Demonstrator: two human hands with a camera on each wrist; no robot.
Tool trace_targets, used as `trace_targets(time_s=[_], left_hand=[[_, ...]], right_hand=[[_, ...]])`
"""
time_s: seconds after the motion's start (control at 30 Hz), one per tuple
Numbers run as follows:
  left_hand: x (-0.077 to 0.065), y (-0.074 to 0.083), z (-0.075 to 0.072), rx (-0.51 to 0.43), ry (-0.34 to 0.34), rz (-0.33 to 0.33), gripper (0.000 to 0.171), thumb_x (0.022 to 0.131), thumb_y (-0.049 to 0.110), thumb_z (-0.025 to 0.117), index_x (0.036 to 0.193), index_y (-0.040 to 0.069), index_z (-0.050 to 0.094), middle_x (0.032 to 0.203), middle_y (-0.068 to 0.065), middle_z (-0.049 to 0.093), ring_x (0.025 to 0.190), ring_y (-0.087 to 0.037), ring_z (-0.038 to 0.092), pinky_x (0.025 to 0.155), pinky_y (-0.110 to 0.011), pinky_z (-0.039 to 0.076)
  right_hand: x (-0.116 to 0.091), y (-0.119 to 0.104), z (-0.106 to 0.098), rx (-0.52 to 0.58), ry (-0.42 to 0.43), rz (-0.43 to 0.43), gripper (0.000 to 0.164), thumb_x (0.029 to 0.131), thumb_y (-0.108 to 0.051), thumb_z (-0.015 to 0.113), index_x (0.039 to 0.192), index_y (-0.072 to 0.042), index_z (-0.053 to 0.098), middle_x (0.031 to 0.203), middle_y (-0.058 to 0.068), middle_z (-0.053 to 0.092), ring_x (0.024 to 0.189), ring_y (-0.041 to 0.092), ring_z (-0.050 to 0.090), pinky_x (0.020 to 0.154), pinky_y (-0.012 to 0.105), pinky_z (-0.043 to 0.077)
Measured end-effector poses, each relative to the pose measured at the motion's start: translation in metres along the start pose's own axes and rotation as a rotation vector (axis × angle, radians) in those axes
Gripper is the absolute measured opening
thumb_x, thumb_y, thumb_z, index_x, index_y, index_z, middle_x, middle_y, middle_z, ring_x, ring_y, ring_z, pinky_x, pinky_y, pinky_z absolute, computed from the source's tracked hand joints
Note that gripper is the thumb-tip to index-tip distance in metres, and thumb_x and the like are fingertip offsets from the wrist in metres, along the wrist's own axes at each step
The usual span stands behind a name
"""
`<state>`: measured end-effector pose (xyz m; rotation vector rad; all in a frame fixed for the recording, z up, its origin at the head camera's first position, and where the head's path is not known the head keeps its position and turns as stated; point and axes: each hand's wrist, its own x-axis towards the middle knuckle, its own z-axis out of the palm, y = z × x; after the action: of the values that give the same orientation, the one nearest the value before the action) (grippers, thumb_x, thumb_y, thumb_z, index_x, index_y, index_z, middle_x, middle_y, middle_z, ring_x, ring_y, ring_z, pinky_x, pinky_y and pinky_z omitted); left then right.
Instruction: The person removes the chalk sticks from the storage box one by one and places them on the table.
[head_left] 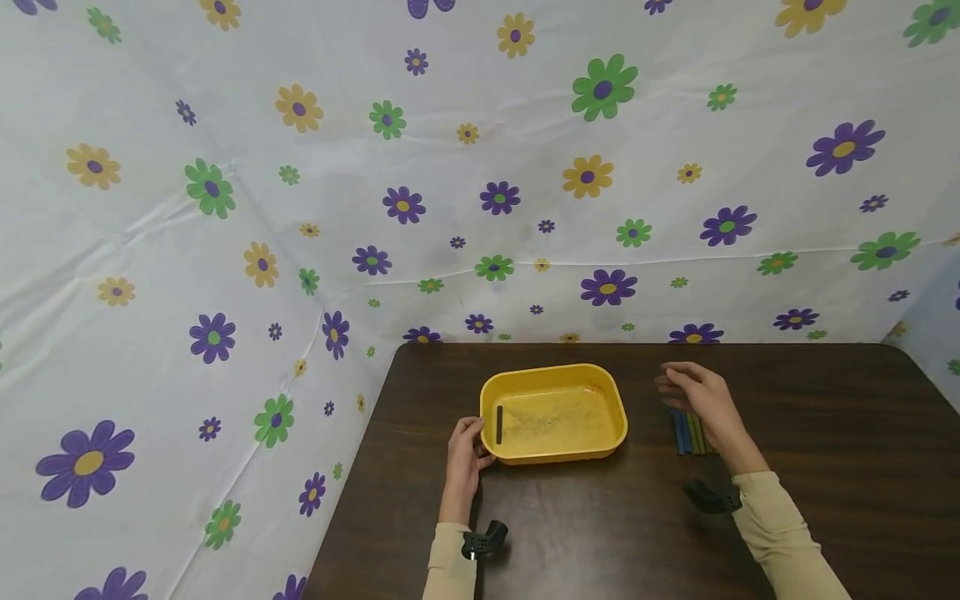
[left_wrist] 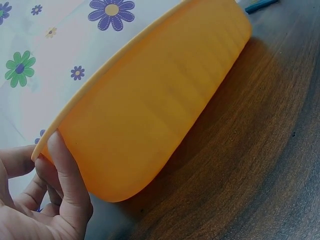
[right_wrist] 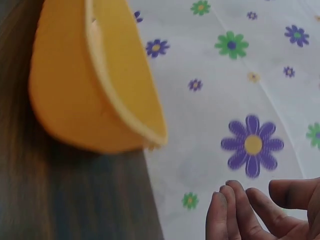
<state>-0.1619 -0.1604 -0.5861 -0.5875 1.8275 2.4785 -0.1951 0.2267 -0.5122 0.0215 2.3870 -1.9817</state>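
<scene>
A yellow plastic tray (head_left: pixel 558 457) with raised sides rests on the dark table, a single black stick (head_left: pixel 499 425) lying in it near its left wall. My left hand (head_left: pixel 463 454) pinches the rim at the tray's left end; in the left wrist view the thumb and fingers (left_wrist: pixel 67 175) meet around that rim. To the right of the tray, my right hand (head_left: pixel 701 400) hovers with bent, relaxed fingers and holds nothing. Below it lies a row of blue and green sticks (head_left: pixel 688 435), partly hidden by the hand. The right wrist view also shows the fingers (right_wrist: pixel 245 212) apart from the tray.
The dark wooden table (head_left: pixel 585 533) ends at the back against a white flowered cloth (head_left: pixel 465 167), which also hangs along the left side. Each forearm wears a black wrist mount, the left one (head_left: pixel 486 540) close to the tabletop.
</scene>
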Motion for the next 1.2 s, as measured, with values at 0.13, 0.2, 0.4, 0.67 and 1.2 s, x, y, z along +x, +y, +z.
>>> trace_targets(time_s=[0.13, 0.2, 0.4, 0.67, 1.2], left_hand=[[-0.001, 0.0, 0.0, 0.006, 0.002, -0.007, 0.019, 0.105, 0.024, 0.06, 0.112, 0.006, 0.057, 0.087, -0.004, 0.056, 0.063, -0.01, 0.055, 0.056, -0.026, 0.052], [-0.002, 0.0, -0.001, 0.003, 0.009, -0.011, 0.02, 0.105, 0.024, 0.061, 0.113, 0.006, 0.057, 0.088, -0.004, 0.056, 0.063, -0.011, 0.054, 0.056, -0.026, 0.052], [-0.003, -0.001, -0.002, 0.008, 0.026, -0.009, 0.024, 0.104, 0.026, 0.063, 0.114, 0.005, 0.057, 0.09, -0.004, 0.057, 0.065, -0.011, 0.054, 0.056, -0.026, 0.052], [-0.001, -0.001, 0.001, 0.008, 0.028, -0.009, 0.021, 0.104, 0.026, 0.063, 0.112, 0.007, 0.058, 0.091, -0.005, 0.056, 0.065, -0.011, 0.053, 0.057, -0.026, 0.052], [-0.005, 0.003, 0.002, 0.041, 0.023, 0.002, 0.019, 0.105, 0.022, 0.06, 0.112, 0.005, 0.058, 0.087, -0.003, 0.051, 0.066, -0.015, 0.049, 0.058, -0.029, 0.051]], right_hand=[[0.006, -0.011, 0.018, 0.023, -0.008, -0.006, 0.051, 0.112, -0.028, 0.048, 0.144, 0.012, 0.047, 0.124, 0.027, 0.066, 0.096, 0.009, 0.071, 0.082, 0.024, 0.057], [0.01, -0.017, 0.028, 0.035, -0.017, -0.007, 0.05, 0.112, -0.027, 0.048, 0.143, 0.012, 0.047, 0.124, 0.027, 0.066, 0.098, 0.012, 0.071, 0.083, 0.025, 0.057], [0.019, -0.033, 0.061, 0.076, -0.054, 0.018, 0.047, 0.111, -0.024, 0.05, 0.142, 0.011, 0.05, 0.125, 0.028, 0.066, 0.105, 0.026, 0.071, 0.09, 0.035, 0.057], [0.03, -0.041, 0.104, 0.147, -0.107, 0.051, 0.04, 0.111, -0.02, 0.052, 0.138, 0.009, 0.055, 0.121, 0.023, 0.068, 0.106, 0.03, 0.069, 0.091, 0.04, 0.057], [0.029, -0.033, 0.186, 0.149, -0.201, 0.125, 0.035, 0.109, -0.015, 0.054, 0.133, 0.009, 0.059, 0.115, 0.023, 0.07, 0.11, 0.042, 0.067, 0.088, 0.043, 0.059]])
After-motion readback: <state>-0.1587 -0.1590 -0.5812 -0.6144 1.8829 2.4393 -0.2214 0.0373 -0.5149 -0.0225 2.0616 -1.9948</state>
